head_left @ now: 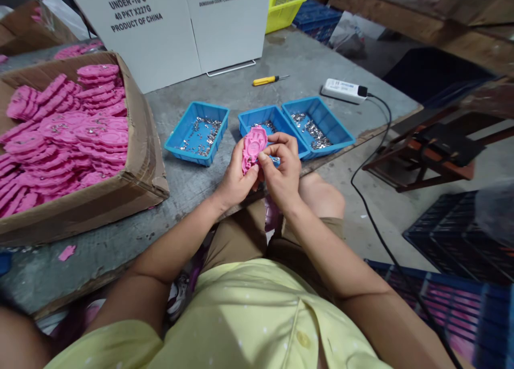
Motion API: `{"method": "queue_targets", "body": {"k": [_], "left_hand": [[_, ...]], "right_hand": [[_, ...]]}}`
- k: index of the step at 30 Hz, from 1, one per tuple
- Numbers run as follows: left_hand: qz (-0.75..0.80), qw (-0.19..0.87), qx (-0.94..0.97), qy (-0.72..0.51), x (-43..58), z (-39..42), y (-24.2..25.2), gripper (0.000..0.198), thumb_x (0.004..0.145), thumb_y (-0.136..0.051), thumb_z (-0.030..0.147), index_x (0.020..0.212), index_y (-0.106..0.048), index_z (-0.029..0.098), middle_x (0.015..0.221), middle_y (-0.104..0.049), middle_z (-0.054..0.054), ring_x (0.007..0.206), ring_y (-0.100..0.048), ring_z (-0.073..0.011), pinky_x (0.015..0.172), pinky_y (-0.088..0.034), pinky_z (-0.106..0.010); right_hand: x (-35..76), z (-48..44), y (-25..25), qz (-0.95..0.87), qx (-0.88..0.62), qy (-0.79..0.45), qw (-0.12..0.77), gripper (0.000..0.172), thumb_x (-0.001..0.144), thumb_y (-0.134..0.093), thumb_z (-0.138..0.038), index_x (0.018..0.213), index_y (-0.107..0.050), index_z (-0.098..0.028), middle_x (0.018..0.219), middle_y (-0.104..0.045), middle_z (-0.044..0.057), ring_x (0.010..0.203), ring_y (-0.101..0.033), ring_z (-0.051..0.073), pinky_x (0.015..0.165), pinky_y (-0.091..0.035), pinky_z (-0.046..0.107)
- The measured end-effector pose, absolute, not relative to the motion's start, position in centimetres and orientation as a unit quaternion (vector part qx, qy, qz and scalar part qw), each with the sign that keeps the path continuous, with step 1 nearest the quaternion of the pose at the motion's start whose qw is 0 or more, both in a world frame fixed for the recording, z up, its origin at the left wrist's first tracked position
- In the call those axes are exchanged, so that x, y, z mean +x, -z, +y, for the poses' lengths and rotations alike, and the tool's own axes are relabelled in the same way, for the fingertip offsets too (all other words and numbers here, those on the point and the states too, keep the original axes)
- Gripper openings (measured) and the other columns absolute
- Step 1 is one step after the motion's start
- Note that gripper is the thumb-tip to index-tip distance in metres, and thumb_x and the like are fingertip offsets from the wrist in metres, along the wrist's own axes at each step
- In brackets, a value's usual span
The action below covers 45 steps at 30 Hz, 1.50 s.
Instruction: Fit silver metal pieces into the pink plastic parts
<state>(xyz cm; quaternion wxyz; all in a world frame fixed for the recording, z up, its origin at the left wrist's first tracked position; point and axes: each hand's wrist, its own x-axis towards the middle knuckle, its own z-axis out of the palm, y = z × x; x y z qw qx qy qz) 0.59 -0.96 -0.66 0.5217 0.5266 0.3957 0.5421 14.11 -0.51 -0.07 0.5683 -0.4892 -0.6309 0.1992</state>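
Observation:
My left hand [236, 179] grips a pink plastic part [252, 145] from below and behind, holding it upright over the table's front edge. My right hand [283, 168] is closed against the part's right side, thumb and fingertips pinched on its face; whether a small metal piece is in the pinch I cannot make out. Just beyond the hands stand three blue trays of small silvery metal pieces: left tray [197, 133], middle tray [267, 120], right tray [321, 125].
A cardboard box [136, 160] full of the same pink parts sits at the left. Further back are white cartons [168, 26], a yellow screwdriver [267, 80], a white power strip [343, 89] with a black cable, and a yellow basket [283, 5]. Dark crates stand on the floor at right.

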Motion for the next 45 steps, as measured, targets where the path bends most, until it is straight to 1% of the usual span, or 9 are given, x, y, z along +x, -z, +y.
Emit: {"method": "queue_targets", "body": {"k": [4,9,21,27,33,37,40,43,45], "left_hand": [[0.337,0.567,0.539,-0.524,0.7,-0.9,0.3,0.084,0.082,-0.084,0.047,0.154,-0.043,0.028,0.108,-0.07,-0.008,0.048,-0.053,-0.0073,0.043,-0.047,-0.025],[0.299,0.601,0.52,-0.527,0.7,-0.9,0.2,0.088,0.082,-0.083,0.045,0.157,-0.04,0.031,0.128,-0.066,-0.009,0.057,-0.059,-0.0061,0.043,-0.05,-0.021],[0.287,0.655,0.488,-0.501,0.2,-0.8,-0.4,0.081,0.084,-0.078,0.036,0.155,-0.039,0.027,0.106,-0.069,-0.003,0.062,-0.064,-0.0093,0.045,-0.051,-0.019],[0.286,0.632,0.517,-0.501,0.1,-0.5,0.5,0.083,0.085,-0.078,0.039,0.156,-0.039,0.026,0.107,-0.067,-0.005,0.062,-0.065,-0.0113,0.043,-0.05,-0.02],[0.281,0.611,0.539,-0.507,0.0,0.0,1.3,0.084,0.085,-0.08,0.042,0.157,-0.04,0.028,0.111,-0.066,-0.006,0.06,-0.064,-0.0103,0.042,-0.049,-0.02],[0.287,0.604,0.539,-0.513,-0.1,0.2,1.6,0.088,0.083,-0.083,0.046,0.157,-0.039,0.026,0.102,-0.068,-0.005,0.061,-0.065,-0.0127,0.043,-0.047,-0.02],[0.295,0.6,0.543,-0.509,-0.1,0.3,1.7,0.092,0.083,-0.083,0.049,0.159,-0.037,0.025,0.102,-0.073,-0.008,0.063,-0.066,-0.014,0.044,-0.045,-0.02],[0.294,0.595,0.549,-0.509,-0.2,0.5,1.8,0.095,0.084,-0.082,0.049,0.161,-0.034,0.025,0.112,-0.076,-0.012,0.064,-0.067,-0.0143,0.044,-0.046,-0.021],[0.293,0.59,0.553,-0.511,-0.3,0.6,1.7,0.095,0.084,-0.082,0.05,0.162,-0.033,0.024,0.117,-0.076,-0.015,0.064,-0.068,-0.0141,0.045,-0.046,-0.021]], "right_hand": [[14.4,-0.6,-0.2,-0.625,-0.464,-0.218,0.589,0.02,0.094,-0.067,-0.042,0.085,-0.066,-0.025,0.118,-0.065,0.01,0.12,-0.06,0.029,0.114,-0.047,0.051],[14.7,-0.8,-0.1,-0.618,-0.439,-0.216,0.616,0.021,0.094,-0.071,-0.041,0.084,-0.07,-0.024,0.118,-0.066,0.008,0.119,-0.063,0.027,0.113,-0.049,0.05],[15.6,-0.2,-0.7,-0.652,-0.434,-0.181,0.595,0.023,0.097,-0.071,-0.045,0.088,-0.074,-0.024,0.119,-0.067,0.009,0.12,-0.063,0.028,0.112,-0.049,0.052],[16.2,0.5,-1.4,-0.712,-0.421,-0.161,0.538,0.03,0.093,-0.074,-0.052,0.083,-0.071,-0.024,0.12,-0.065,0.01,0.117,-0.06,0.029,0.11,-0.049,0.052],[16.4,0.2,-1.6,-0.677,-0.433,-0.217,0.554,0.032,0.091,-0.075,-0.052,0.078,-0.071,-0.023,0.119,-0.065,0.009,0.118,-0.06,0.028,0.108,-0.049,0.049],[16.5,-0.3,-1.8,-0.611,-0.435,-0.289,0.595,0.034,0.085,-0.08,-0.053,0.074,-0.071,-0.023,0.105,-0.065,0.007,0.112,-0.061,0.026,0.1,-0.053,0.043],[16.5,-0.8,-2.2,-0.564,-0.417,-0.343,0.625,0.038,0.082,-0.083,-0.056,0.07,-0.068,-0.023,0.085,-0.063,0.003,0.094,-0.063,0.021,0.088,-0.054,0.037],[16.3,-1.1,-2.7,-0.519,-0.411,-0.393,0.638,0.041,0.077,-0.086,-0.058,0.072,-0.065,-0.023,0.072,-0.06,-0.001,0.07,-0.055,0.014,0.07,-0.05,0.03],[16.2,-1.2,-3.1,-0.506,-0.416,-0.408,0.637,0.042,0.074,-0.087,-0.057,0.073,-0.065,-0.022,0.068,-0.059,-0.003,0.062,-0.049,0.012,0.062,-0.045,0.027]]}}
